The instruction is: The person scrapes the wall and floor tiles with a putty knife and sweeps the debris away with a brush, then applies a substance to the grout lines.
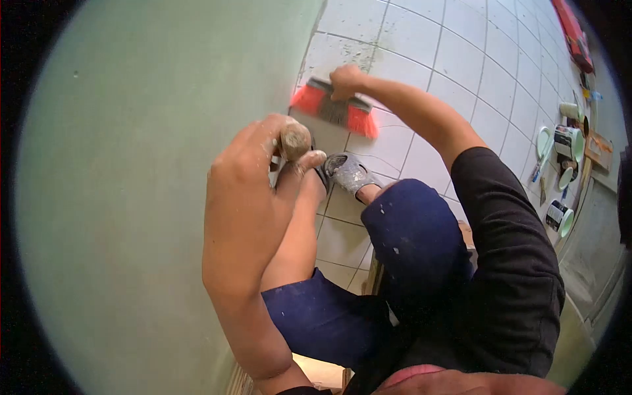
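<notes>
1. Close to the camera, the left hand (pixel 240 171) curls its fingers around a round stick (pixel 296 138), whose blunt end faces up.
2. The broom (pixel 334 113) lies between one and two o'clock from that grip, over the tiled floor (pixel 474 79). Its long side runs roughly from nine to three o'clock, the right end dipping toward four; its red bristles look blurred.
3. The right hand (pixel 347 80) is the nearer one, its fingers closed over the broom's dark back on the twelve o'clock side. Whether the stick joins the broom, I cannot tell.
4. Counted: two hands, one broom, one stick end, and two shoes (pixel 352 172) near six o'clock from the broom, one partly hidden.
5. Crumbs (pixel 352 49) sit toward twelve o'clock from the broom, too many to count.
6. At the view's edges: one green wall (pixel 131 197) at nine o'clock; two labelled tubs (pixel 558 216) about three, among smaller containers.
</notes>
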A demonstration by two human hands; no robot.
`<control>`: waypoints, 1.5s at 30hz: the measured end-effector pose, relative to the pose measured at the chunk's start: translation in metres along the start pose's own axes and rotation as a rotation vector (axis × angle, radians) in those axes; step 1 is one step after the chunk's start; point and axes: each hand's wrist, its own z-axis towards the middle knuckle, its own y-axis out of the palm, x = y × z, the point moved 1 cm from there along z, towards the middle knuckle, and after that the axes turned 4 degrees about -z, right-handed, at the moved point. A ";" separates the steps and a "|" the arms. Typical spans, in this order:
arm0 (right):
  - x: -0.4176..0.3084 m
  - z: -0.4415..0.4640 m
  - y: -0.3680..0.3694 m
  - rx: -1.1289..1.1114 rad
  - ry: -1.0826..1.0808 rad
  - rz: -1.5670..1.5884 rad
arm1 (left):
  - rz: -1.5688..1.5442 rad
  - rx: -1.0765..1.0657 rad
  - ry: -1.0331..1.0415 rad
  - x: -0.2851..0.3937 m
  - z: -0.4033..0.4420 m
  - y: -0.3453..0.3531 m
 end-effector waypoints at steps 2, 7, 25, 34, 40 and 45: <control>0.022 0.033 -0.008 0.079 0.047 0.012 | 0.010 -0.005 -0.021 -0.004 -0.003 -0.004; 0.070 0.071 -0.046 0.199 0.261 -0.075 | -0.028 -0.028 -0.049 -0.018 -0.002 -0.001; 0.000 -0.004 0.021 -0.040 0.048 0.084 | 0.023 -0.260 -0.072 -0.006 -0.011 0.022; 0.111 0.023 -0.085 0.379 0.424 0.062 | 0.094 -0.257 -0.090 -0.015 -0.011 0.021; 0.035 -0.060 -0.075 0.249 0.079 0.032 | 0.046 -0.269 -0.092 -0.019 -0.007 0.020; 0.013 -0.049 0.036 -0.074 -0.035 0.118 | 0.023 -0.297 -0.089 -0.019 -0.006 0.028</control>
